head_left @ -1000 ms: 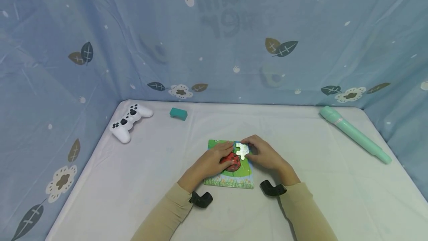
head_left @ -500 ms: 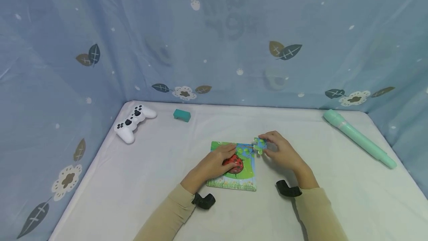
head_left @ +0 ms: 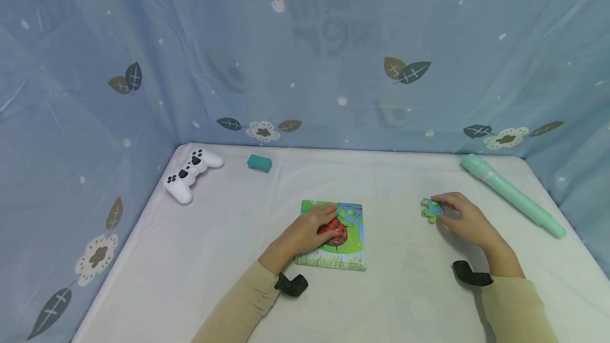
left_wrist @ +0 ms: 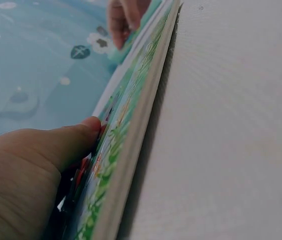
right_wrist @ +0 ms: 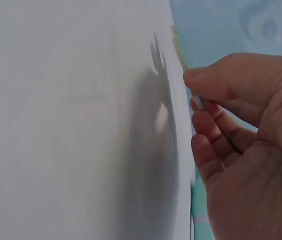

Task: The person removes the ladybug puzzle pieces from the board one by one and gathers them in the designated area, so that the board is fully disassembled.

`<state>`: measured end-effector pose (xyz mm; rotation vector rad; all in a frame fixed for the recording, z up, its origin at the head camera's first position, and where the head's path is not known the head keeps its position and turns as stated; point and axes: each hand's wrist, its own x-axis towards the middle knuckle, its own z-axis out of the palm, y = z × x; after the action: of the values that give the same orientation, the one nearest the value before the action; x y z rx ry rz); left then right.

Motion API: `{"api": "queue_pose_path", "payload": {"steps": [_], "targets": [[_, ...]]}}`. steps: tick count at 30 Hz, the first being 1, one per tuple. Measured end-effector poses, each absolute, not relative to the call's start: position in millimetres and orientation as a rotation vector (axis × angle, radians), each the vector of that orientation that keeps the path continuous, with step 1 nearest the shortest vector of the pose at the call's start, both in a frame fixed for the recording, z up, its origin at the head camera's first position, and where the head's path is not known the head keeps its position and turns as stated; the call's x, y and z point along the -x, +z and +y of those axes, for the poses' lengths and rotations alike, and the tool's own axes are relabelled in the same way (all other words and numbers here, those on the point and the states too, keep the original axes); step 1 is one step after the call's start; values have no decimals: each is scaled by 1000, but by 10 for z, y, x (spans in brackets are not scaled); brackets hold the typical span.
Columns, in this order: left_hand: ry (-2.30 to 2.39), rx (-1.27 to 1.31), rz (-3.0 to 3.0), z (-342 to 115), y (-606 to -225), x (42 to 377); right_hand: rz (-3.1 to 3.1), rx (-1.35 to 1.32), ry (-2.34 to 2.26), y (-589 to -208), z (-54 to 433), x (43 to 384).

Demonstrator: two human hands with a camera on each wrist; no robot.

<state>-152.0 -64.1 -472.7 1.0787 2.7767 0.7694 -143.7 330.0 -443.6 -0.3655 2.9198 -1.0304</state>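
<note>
A square jigsaw puzzle (head_left: 351, 254) with a red ladybird on green lies flat at the middle of the table. My left hand (head_left: 307, 231) rests on its left part, covering some of the picture; in the left wrist view the thumb (left_wrist: 76, 142) touches the puzzle's face beside its thick edge. To the right, my right hand (head_left: 469, 222) pinches a green and blue puzzle piece (head_left: 431, 209) between thumb and fingers, apart from the puzzle. From the right wrist, the hand (right_wrist: 245, 130) shows over its shadow, and the piece is mostly hidden behind the thumb.
A white game controller (head_left: 190, 173) lies at the back left, with a small teal block (head_left: 259, 163) to its right. A mint-green tube-shaped object (head_left: 514, 197) lies slantwise at the right. Blue patterned cloth (head_left: 305, 68) hangs behind the white-covered table (head_left: 381, 300).
My right hand has carried the puzzle piece away from the puzzle's top right corner, off to the right. The left hand has stayed on the puzzle. The view has shifted slightly.
</note>
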Motion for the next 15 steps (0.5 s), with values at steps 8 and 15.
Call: {"api": "queue_pose_path", "payload": {"steps": [8, 15], "targets": [[788, -1063, 2772, -630, -4711, 1518, 2960, 292, -972, -4450, 3709, 1355], [758, -1064, 2768, -626, -4717, 1526, 2951, 338, -1031, -4517, 3877, 1332]]}}
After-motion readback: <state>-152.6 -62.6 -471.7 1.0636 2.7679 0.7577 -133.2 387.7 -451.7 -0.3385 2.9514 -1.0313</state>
